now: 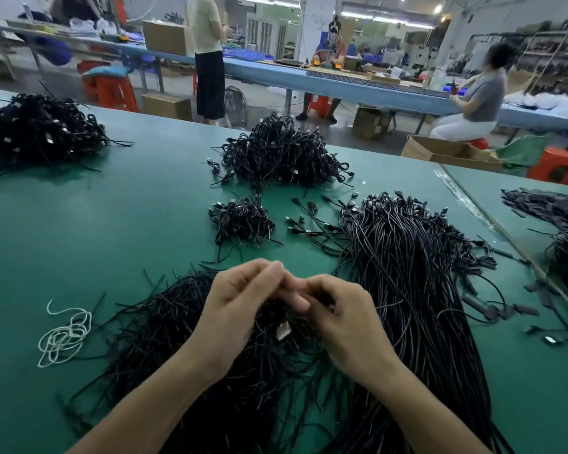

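Meeting fingertip to fingertip just above the green desk [112, 224], the left hand [243, 299] and right hand [338, 309] are both curled. The right hand's fingers close round a thin black cable [322, 301], while the left hand's fingertips are bunched together against it; blur hides whether they pinch the same cable. Just beneath the two hands a silver metal plug [282, 330] shows among the strands. Under the wrists lies a loose heap of thin black wires [184, 348], spreading toward the near edge. Touching it on the right, a long bundle of straight black cables [407, 283] runs away from the person, its plug ends fanned at the far side. Left of the hands, well apart, sits a tangle of white cord [66, 335]. Further out rest a small coiled clump of black cables [243, 221] and a few single short black leads [309, 221] beside it. Beyond them rises a large mound of coiled black cables [282, 152], with another mound [36, 132] at the far left.
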`<state>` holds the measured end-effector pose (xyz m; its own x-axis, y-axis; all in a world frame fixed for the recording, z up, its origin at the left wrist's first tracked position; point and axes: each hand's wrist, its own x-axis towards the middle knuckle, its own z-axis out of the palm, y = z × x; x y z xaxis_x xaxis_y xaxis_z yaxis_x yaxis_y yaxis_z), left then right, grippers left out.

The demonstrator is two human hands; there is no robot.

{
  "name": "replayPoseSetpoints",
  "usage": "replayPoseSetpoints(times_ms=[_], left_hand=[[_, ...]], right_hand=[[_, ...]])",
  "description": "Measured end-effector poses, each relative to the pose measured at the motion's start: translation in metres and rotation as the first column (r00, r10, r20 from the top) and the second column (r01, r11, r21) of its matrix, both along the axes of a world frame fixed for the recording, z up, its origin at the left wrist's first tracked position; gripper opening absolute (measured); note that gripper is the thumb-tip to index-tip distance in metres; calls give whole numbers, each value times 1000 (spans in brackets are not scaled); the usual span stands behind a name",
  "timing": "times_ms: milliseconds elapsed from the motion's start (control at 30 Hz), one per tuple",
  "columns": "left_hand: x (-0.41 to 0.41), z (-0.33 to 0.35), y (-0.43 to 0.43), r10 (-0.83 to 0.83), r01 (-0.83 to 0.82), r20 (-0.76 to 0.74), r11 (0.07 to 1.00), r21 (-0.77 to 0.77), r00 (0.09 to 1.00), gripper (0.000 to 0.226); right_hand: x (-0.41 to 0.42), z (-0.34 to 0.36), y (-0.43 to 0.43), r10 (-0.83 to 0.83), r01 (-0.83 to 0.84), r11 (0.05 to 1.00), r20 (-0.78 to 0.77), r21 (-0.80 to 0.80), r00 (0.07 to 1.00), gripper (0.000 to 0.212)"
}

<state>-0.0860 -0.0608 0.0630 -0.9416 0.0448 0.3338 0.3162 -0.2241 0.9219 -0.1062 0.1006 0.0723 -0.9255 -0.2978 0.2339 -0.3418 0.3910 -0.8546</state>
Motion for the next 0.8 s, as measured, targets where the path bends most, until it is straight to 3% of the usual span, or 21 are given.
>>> replayPoseSetpoints(times_ms=[67, 167, 233, 267, 433, 533, 667, 800], left_hand=[[3, -5, 3, 76, -84, -60, 985, -151, 995, 7], [5, -14, 7, 251, -333, -246, 857, -393, 936, 29], [6, -16, 11, 318, -455, -355, 780, -429, 879, 39], [7, -17, 13, 320, -456, -356, 784, -421, 878, 37], [6, -18, 18, 95, -97, -18, 974, -204, 995, 14], [1, -14, 17, -77, 71, 183, 997, 41, 980, 38], [-5, -6, 19, -124, 95, 345, 991, 99, 931, 70], [-15, 0, 16, -92, 65, 411, 995, 80, 907, 57]], right_hand=[[-4, 1, 3, -83, 85, 996, -63, 21, 995, 18], [-3, 1, 2, -176, 193, 979, -194, 70, 965, 16], [0, 0, -1, -204, 240, 967, -310, 82, 929, 10], [0, 0, -2, -216, 258, 963, -363, 72, 906, 7], [-2, 4, 1, -164, 231, 971, -561, 51, 811, 6], [-2, 0, 2, -116, 207, 975, -614, 80, 781, 12], [-4, -9, 3, -92, 218, 969, -650, 117, 755, 16], [-7, -11, 4, -35, 206, 957, -625, 205, 780, 12]])
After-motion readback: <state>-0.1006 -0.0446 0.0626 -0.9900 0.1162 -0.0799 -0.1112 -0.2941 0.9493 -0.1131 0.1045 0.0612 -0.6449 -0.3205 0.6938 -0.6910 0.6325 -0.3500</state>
